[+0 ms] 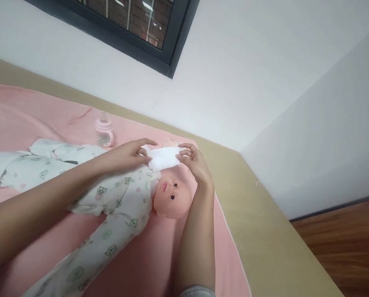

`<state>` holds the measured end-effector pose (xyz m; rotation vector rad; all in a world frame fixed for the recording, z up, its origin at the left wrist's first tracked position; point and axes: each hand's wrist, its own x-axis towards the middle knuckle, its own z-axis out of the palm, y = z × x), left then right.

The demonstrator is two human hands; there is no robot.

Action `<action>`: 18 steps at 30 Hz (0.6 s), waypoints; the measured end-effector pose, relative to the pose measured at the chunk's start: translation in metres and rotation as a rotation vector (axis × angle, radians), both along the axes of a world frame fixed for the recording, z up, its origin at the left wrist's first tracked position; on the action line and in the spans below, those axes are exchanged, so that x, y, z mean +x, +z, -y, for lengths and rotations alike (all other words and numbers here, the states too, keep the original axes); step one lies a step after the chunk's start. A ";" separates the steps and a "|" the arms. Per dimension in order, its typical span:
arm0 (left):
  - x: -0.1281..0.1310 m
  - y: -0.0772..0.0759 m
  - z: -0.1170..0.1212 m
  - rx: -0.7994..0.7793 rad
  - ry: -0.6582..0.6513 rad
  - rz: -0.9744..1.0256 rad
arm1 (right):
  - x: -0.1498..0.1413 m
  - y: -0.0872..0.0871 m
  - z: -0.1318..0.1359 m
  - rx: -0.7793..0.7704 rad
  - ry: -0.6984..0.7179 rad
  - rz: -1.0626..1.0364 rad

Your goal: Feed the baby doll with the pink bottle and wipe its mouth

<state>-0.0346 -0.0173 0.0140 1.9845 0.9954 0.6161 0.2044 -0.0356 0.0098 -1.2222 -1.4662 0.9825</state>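
A white wipe or tissue (163,159) is stretched between my two hands, just above the head of a baby doll (175,202). My left hand (131,154) pinches its left end between thumb and fingers. At the right end, my right hand (193,161) grips it with thumb against fingertips. The doll lies on its back in white clothes (122,189) with a green animal print, its face uncovered. My left forearm passes over the doll's body, and my right forearm is beside its head. Behind the wipe, a small patterned item (169,142) is mostly hidden.
A pink sheet (153,255) lies under the doll on a tan wooden surface (246,206). Beyond my left hand stands a pink-topped baby bottle (104,130) with a handle. A white wall (221,82) with a dark-framed window (169,62) rises behind.
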 end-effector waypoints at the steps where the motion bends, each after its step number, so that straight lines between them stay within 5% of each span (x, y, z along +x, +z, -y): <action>1: -0.002 -0.001 -0.002 0.000 0.000 -0.001 | 0.004 -0.005 -0.003 0.017 -0.039 -0.021; 7: -0.012 -0.002 -0.011 0.039 -0.002 -0.042 | 0.036 -0.065 -0.025 -0.055 -0.312 -0.176; 11: -0.014 0.001 -0.010 0.052 0.023 -0.040 | 0.049 -0.102 -0.035 -0.183 -0.393 -0.042; 18: -0.018 0.006 -0.009 0.044 0.029 -0.010 | 0.054 -0.107 -0.038 -0.193 -0.486 0.147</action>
